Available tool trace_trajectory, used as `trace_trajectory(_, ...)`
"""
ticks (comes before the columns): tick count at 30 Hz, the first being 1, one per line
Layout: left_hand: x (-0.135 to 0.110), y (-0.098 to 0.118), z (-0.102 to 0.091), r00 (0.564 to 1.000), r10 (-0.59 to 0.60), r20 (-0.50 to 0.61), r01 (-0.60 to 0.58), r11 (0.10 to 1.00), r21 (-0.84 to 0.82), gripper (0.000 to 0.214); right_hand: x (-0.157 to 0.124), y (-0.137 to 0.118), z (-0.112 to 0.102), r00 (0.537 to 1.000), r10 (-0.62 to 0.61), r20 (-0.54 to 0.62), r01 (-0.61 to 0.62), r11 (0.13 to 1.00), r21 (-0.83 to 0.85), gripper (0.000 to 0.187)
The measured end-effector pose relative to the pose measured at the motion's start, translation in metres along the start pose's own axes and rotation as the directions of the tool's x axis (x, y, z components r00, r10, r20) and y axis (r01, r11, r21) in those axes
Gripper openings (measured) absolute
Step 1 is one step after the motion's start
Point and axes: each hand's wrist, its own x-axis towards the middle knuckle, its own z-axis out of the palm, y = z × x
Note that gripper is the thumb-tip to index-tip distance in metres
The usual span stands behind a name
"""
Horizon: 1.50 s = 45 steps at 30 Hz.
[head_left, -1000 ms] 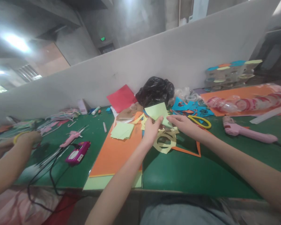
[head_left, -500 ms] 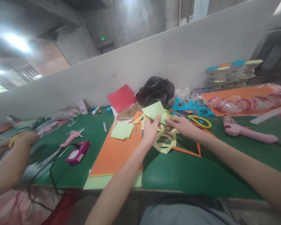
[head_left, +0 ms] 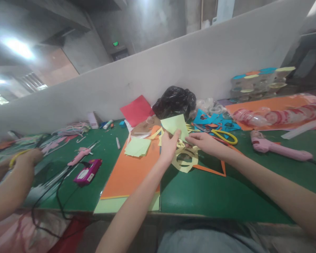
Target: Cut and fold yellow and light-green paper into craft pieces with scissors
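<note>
My left hand (head_left: pixel 169 147) pinches a light green paper square (head_left: pixel 175 125), held tilted above the green table (head_left: pixel 216 191). My right hand (head_left: pixel 203 142) reaches in from the right, its fingers pinched at the square's lower right edge. Under both hands lie pale yellow paper offcuts (head_left: pixel 185 160) with round holes cut out. A stack of light green squares (head_left: pixel 137 146) rests on a large orange sheet (head_left: pixel 130 171) to the left of my left hand. Yellow-handled scissors (head_left: pixel 224 136) lie just behind my right hand.
A pink glue gun (head_left: pixel 277 149) lies at the right, another pink glue gun (head_left: pixel 81 154) and a magenta device (head_left: pixel 87 172) with black cables at the left. A black bag (head_left: pixel 174 102), red paper (head_left: pixel 137 110) and blue scraps (head_left: pixel 218 123) sit at the back. Another person's arm (head_left: pixel 12 182) works at far left.
The green square has tilted slightly and my right hand has shifted a little left along its edge. The other person's hand at far left has moved a little.
</note>
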Motion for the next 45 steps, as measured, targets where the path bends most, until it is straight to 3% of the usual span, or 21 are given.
trace_trajectory(7,0.0,0.005,-0.001,0.999,0.052,0.01,-0.052,0.998,0.024,0.025,-0.002,-0.004,0.002,0.998,0.014,0.067,-0.017,0.999,0.05,0.043)
trace_trajectory(14,0.002,0.004,-0.001,0.995,0.09,0.035,-0.09,0.996,0.004,0.024,-0.001,-0.001,0.002,0.998,0.01,0.056,-0.014,0.997,0.074,0.04)
trace_trajectory(18,0.004,0.004,-0.003,0.999,0.054,-0.002,-0.054,0.999,0.004,0.024,-0.002,-0.003,0.003,0.999,0.034,0.034,-0.036,0.997,0.074,0.042)
trace_trajectory(25,0.022,0.001,-0.015,0.999,0.026,-0.02,-0.028,0.986,-0.164,0.037,-0.004,-0.011,0.005,0.997,0.069,0.018,-0.071,0.991,0.116,0.043)
trace_trajectory(35,0.025,0.005,-0.02,0.991,-0.051,0.121,0.088,0.943,-0.321,0.044,-0.003,-0.01,0.004,0.993,0.11,-0.03,-0.104,0.981,0.166,0.044)
trace_trajectory(45,0.028,0.007,-0.027,0.993,-0.054,0.103,0.082,0.954,-0.289,0.045,-0.001,-0.006,0.008,0.994,0.108,-0.012,-0.103,0.974,0.203,0.043)
